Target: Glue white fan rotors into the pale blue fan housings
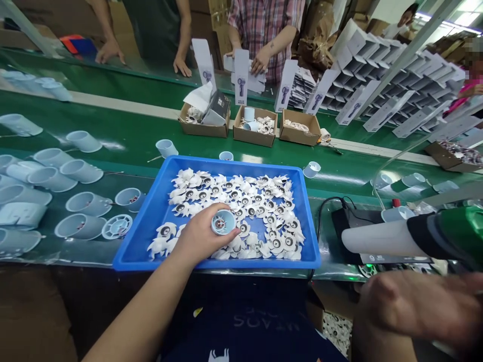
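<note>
My left hand (206, 234) is closed around a light-blue cylindrical fan housing (223, 222), held over the tray with its open end toward me; a small motor and wires show inside. Under it, white fan blades (245, 201) with dark round hubs lie in a blue plastic tray (311, 236). At the lower right my right hand (411, 306) is smeared by motion, so its fingers cannot be read. Just above that hand is a white cylindrical object with a black band and green end (385, 241); its kind is unclear.
Many light-blue housings (51, 178) lie left of the tray. Small cardboard boxes of parts (254, 136) stand behind it, near upright printed cartons (241, 80). Two people (264, 45) stand across the bench. Stacked white cartons (362, 70) fill the back right.
</note>
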A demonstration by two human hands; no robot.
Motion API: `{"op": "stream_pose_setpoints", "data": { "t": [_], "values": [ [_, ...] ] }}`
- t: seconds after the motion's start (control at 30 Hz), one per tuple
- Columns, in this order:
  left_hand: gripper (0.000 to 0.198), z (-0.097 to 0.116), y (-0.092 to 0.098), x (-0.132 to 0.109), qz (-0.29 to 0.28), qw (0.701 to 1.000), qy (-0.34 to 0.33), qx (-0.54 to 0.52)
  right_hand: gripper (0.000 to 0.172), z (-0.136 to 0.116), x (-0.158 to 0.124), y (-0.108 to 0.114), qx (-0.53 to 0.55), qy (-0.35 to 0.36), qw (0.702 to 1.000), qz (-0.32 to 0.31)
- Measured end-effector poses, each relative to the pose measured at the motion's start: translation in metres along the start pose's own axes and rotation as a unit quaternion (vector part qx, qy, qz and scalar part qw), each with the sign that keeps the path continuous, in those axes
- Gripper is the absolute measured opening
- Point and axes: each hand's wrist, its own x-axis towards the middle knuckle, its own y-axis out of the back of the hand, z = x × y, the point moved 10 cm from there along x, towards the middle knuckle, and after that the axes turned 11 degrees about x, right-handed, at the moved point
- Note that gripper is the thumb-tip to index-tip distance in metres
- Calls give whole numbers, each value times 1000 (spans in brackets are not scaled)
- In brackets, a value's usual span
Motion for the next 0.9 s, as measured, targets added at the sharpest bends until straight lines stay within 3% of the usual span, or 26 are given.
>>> {"op": "stream_pose_setpoints", "data": {
  "t": [0.1, 0.13, 0.2, 0.23, 0.37, 0.5, 0.6, 0.67, 0.8, 0.9],
  "values": [
    [44, 6, -3, -1, -5, 1000, -12, 27, 27, -2, 10, -73, -191, 57, 966, -163],
    [45, 6, -4, -2, -4, 999, -11, 32, 30, 10, 8, -110, -343, 82, 894, -276],
    [47, 3, -5, -3, -11, 999, -4, 38, 31, 34, 16, -148, -456, 83, 807, -366],
    [47, 2, -6, -4, -15, 999, -3, 39, 30, 46, 20, -160, -497, 77, 768, -396],
    [48, 0, -6, -5, -26, 999, -2, 41, 20, 69, 30, -183, -569, 53, 691, -442],
    [49, -1, -10, -5, -41, 998, 1, 42, 10, 72, 20, -193, -576, 53, 651, -492],
    [48, 2, -11, -5, -45, 998, -9, 39, 6, 76, 17, -196, -562, 30, 656, -503],
    [47, 2, -8, -5, -34, 999, -8, 34, 10, 79, 24, -193, -552, 0, 681, -480],
    [42, 0, 12, -11, 46, 999, 6, -14, 8, 66, 40, -180, -460, -60, 785, -411],
    [46, -1, 27, -25, 104, 990, 13, -92, 9, 40, 35, -168, -279, -95, 874, -386]
  ]
}}
